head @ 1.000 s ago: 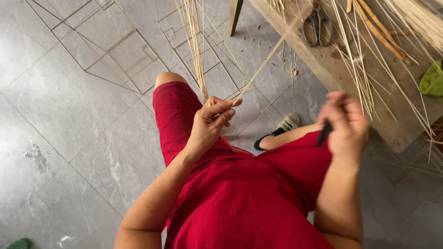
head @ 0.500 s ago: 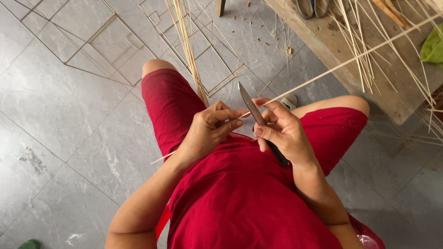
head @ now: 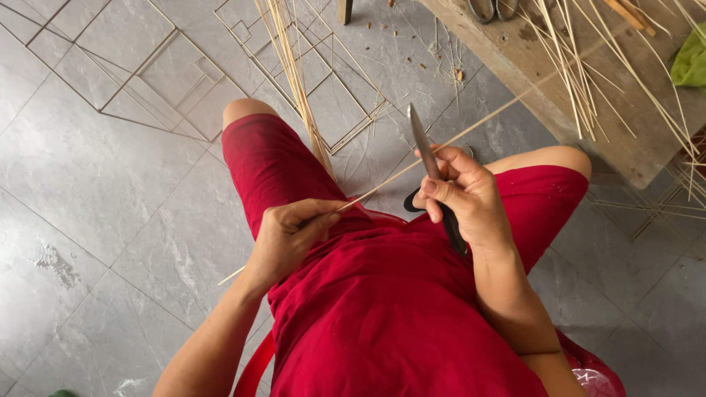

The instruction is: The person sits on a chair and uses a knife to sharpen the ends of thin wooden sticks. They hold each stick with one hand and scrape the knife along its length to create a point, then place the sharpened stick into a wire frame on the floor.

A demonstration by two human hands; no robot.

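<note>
While seated on a red plastic chair [head: 588,371], working a long thin bamboo strip [head: 456,136] over the lap, red shirt and red shorts filling the near half of the view. Left hand [head: 290,239] pinched shut on the near part of that strip, fingers curled round it, with the short tail end poking out low and left past the wrist. Right hand [head: 460,195] wrapped tight round the dark handle of a knife [head: 421,140], blade pointing up and away, its flat side sitting right against the strip where the two cross. Hands apart, left one nearer and to the left, right one a bit farther and to the right. Strip running up and to the right from the left hand, past the blade, out toward a rough wooden bench [head: 625,140] at far right. Loads more thin strips [head: 573,66] scattered across that bench, plus scissors [head: 494,9] at the top edge and something green [head: 691,62] at the right edge. Another bundle of strips [head: 290,66] standing by the left knee, and wire-thin frames [head: 169,70] lying flat on the grey stone tiles [head: 88,191] at far left.
</note>
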